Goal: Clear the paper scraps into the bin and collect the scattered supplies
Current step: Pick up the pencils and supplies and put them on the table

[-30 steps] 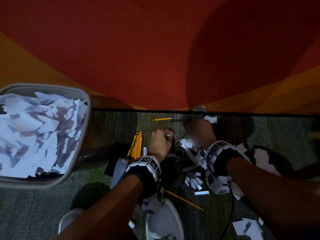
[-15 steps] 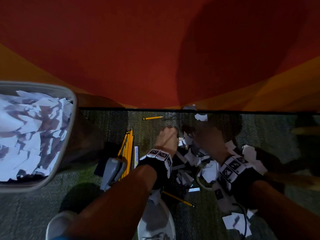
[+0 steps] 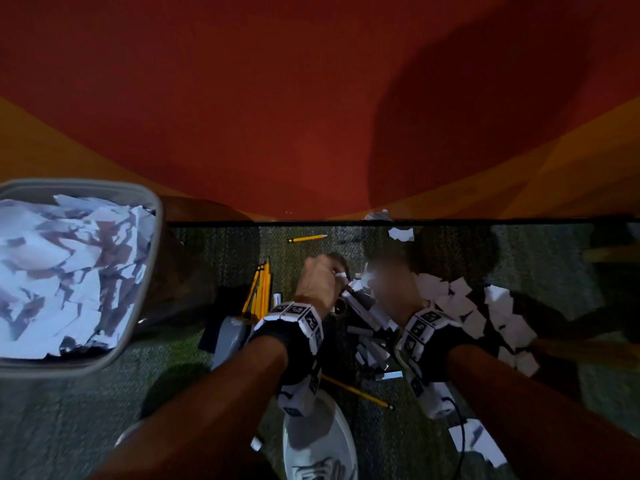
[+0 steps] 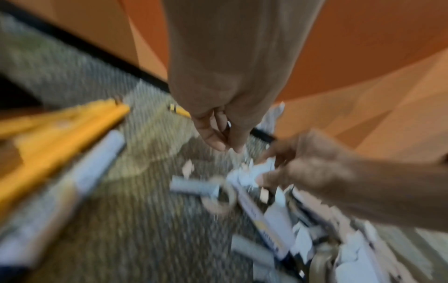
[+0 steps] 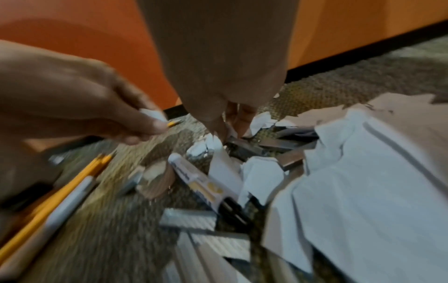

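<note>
Torn white paper scraps and supplies lie piled on the carpet by the wall. My left hand hovers over the pile's left edge, fingers curled, pinching a small white scrap. Just to its right, my right hand reaches down into the pile and its fingertips pinch paper scraps. The grey bin at the left is heaped with torn paper. A bundle of yellow pencils, a tape roll and a small white box lie between the hands and the bin.
A single pencil lies near the wall's black baseboard, another pencil by my white shoe. A grey stapler sits below the pencil bundle. Staple strips are scattered in the pile. Orange-red wall ahead.
My right hand drew back toward me with some paper, then came forward again into the pile. The left hand stayed over the pile's left edge and now pinches a scrap.
</note>
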Demonstrator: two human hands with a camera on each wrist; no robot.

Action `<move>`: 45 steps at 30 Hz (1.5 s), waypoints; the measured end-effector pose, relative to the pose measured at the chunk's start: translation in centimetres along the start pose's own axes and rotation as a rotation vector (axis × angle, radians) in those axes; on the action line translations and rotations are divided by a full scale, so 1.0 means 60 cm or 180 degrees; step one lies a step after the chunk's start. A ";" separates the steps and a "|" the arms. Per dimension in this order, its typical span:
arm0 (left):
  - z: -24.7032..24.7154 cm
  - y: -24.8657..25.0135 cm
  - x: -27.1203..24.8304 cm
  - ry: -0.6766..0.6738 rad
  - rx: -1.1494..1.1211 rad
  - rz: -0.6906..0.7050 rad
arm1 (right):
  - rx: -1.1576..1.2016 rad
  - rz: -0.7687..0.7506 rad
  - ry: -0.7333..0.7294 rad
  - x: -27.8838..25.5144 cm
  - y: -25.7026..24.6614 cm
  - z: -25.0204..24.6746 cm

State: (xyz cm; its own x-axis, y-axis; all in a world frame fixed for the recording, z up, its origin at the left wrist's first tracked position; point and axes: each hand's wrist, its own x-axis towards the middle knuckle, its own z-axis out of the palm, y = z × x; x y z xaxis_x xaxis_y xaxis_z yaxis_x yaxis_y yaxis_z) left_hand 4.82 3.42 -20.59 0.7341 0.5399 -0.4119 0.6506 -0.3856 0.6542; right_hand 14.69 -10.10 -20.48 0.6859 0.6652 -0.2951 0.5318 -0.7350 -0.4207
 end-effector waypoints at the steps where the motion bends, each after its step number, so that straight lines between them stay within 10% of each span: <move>1: -0.007 -0.001 -0.001 0.0038 -0.0001 0.0023 | 0.0063 0.0005 -0.0017 0.002 0.002 -0.001; 13: -0.206 0.071 -0.128 -0.0334 0.0445 0.0737 | 0.1211 -0.0072 0.0311 -0.044 -0.098 -0.136; 26: -0.595 0.021 -0.294 0.0512 0.0614 0.0216 | 0.1221 -0.1507 -0.0209 -0.047 -0.488 -0.261; 34: -0.638 -0.034 -0.303 0.0298 0.1276 -0.0007 | 0.0570 -0.1684 -0.0772 -0.041 -0.626 -0.232; 45: -0.651 -0.031 -0.292 0.0584 0.1221 0.0050 | 0.1501 -0.0985 -0.0999 -0.008 -0.585 -0.229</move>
State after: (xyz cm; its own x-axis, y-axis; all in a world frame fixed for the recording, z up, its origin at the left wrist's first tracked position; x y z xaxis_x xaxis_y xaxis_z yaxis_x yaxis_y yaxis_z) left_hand -16.88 23.89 10.18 0.7203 0.6426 -0.2611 0.6902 -0.6267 0.3617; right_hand 2.53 13.60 6.21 0.3200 0.8965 -0.3064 0.3572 -0.4137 -0.8374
